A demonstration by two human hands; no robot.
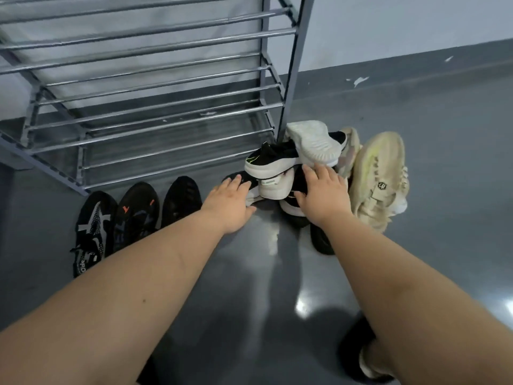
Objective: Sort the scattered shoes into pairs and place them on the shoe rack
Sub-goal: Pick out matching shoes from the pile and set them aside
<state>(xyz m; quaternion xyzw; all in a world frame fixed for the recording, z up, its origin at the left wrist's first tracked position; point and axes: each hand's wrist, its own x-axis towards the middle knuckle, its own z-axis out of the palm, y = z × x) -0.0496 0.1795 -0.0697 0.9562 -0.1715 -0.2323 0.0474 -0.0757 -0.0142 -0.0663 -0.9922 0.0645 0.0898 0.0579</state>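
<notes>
Head view, both hands reaching into the shoe pile (299, 173) at the foot of the shoe rack (155, 87). Left hand (231, 202) spread flat, fingers on a black shoe at the pile's left edge. Right hand (323, 193) spread wide over black-and-white shoes, gripping nothing. Three dark shoes (138, 218) in a row on the floor (277, 273), left of the pile. Cream sneakers (380, 173) at right. Rack shelves bare.
</notes>
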